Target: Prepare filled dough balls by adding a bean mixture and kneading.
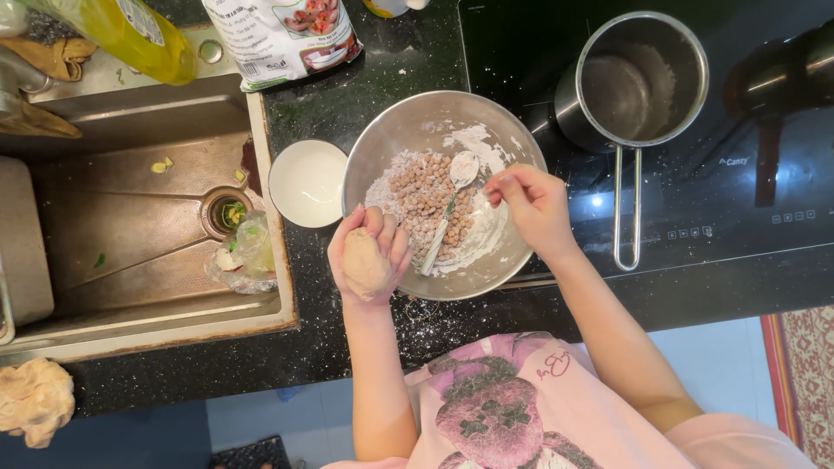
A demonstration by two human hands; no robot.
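While left hand (369, 254) cups dough lump (365, 265), right hand (532, 204) pinches above bowl (382, 139).

Left hand (369, 254): palm turned upward, fingers curled loosely into a cup around a pale brown lump resting in the palm; wrist straight, bare forearm running down and slightly rightward toward the torso. Right hand (532, 207): back of the hand facing the camera, thumb and forefinger (497, 184) pinched together at their tips, remaining fingers folded beneath; wrist slightly bent, bare forearm extending diagonally down and to the right. The two hands lie near each other, apart, not touching.
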